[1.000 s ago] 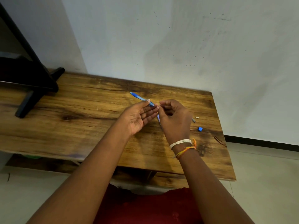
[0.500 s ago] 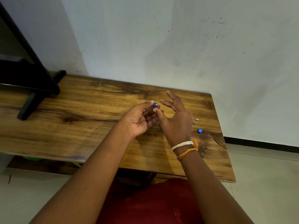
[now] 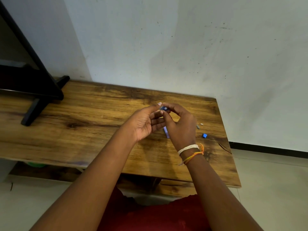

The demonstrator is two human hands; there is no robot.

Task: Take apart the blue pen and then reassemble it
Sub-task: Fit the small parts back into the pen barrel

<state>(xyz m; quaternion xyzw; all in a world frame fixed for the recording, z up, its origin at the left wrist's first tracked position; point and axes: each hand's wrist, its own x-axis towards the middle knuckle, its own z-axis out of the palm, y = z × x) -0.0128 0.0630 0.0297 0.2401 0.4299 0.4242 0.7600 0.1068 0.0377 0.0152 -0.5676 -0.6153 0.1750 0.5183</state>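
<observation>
A short blue pen part (image 3: pixel 164 108) is being pinched above the wooden table (image 3: pixel 93 117) between the fingertips of the left hand (image 3: pixel 145 124) and the right hand (image 3: pixel 180 125) — both grips narrow on it; a pale tube (image 3: pixel 166 132) is lying below; a small blue piece (image 3: pixel 204 135) is resting near the table's right edge.

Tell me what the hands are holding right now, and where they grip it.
Both hands pinch a small blue pen piece: left hand and right hand meet on it at the fingertips, above the wooden table. Exact contact is hidden.
</observation>
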